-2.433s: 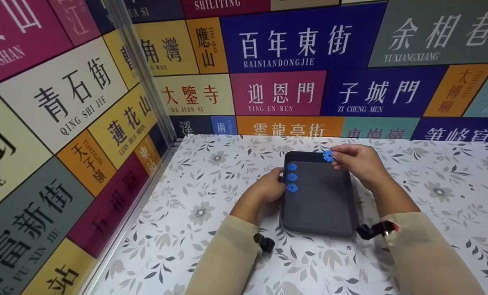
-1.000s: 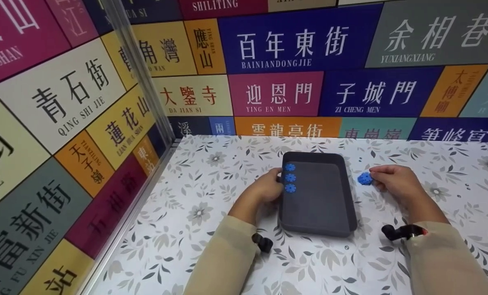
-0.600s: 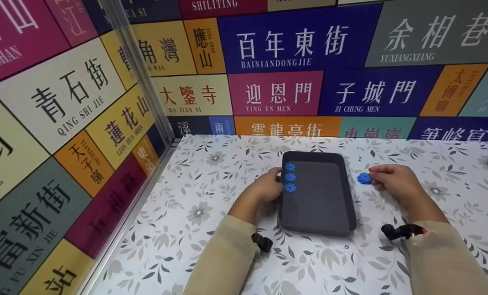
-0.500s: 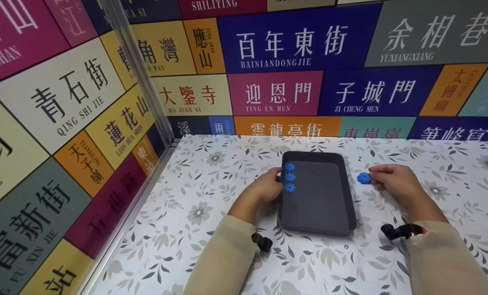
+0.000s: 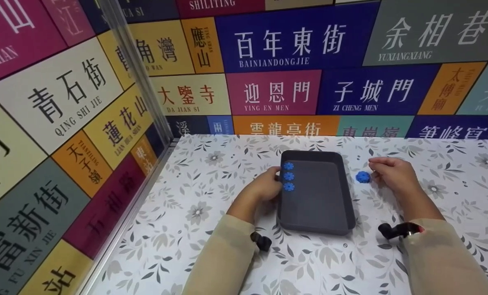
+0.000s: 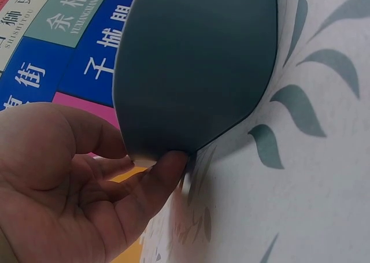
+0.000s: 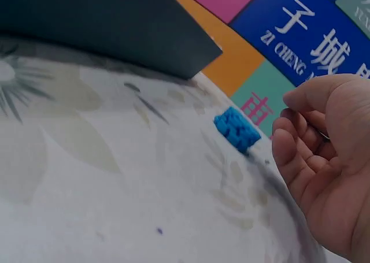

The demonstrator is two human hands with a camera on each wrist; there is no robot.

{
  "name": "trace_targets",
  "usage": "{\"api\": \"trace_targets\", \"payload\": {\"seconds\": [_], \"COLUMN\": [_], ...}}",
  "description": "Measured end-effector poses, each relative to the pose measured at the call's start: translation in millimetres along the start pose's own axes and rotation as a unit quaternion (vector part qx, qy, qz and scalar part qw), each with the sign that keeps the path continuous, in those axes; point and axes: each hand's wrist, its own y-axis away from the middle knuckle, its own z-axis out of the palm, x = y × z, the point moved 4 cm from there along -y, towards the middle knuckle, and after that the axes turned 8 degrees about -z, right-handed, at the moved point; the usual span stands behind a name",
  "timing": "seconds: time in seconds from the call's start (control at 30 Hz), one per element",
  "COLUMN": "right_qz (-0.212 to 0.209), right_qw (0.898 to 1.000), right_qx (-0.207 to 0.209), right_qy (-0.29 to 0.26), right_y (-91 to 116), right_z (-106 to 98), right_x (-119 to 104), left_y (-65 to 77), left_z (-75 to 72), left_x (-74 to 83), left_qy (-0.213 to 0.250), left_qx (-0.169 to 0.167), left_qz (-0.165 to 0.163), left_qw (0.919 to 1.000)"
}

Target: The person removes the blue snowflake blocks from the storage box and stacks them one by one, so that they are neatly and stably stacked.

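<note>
While the left hand (image 5: 270,184) pinches the gray tray (image 5: 317,205), the right hand (image 5: 394,174) is relaxed and free beside the blue pile (image 5: 362,177) right of it; leaf-print table (image 5: 158,229) underneath, loud street-sign wall (image 5: 276,45) behind the tray.

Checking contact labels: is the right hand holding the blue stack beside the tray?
No, the right wrist view shows a gap between the right hand and the blue stack on the patterned tabletop.
</note>
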Motion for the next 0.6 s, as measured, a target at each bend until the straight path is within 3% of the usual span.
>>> {"api": "trace_targets", "payload": {"seconds": [0.17,0.23,0.4,0.6], "right_qz": [-0.026,-0.042,-0.085,-0.117], "right_qw": [0.993,0.989,0.986,0.986], "right_qx": [-0.034,-0.054,-0.08,-0.091], "right_qy": [-0.107,-0.127,-0.118,-0.079], "right_y": [6,9,19,28], "right_z": [17,27,56,80], "right_x": [-23,-34,-62,-78], "left_y": [0.5,0.7,0.4,0.1], "left_z": [0.1,0.4,0.6,-0.1], "left_x": [0.5,0.5,-0.2,-0.3], "left_qy": [0.003,0.006,0.01,0.001], "left_qx": [-0.001,-0.001,0.002,0.001], "left_qz": [-0.001,-0.001,0.001,-0.001], "left_qw": [1.0,1.0,0.9999,1.0]}}
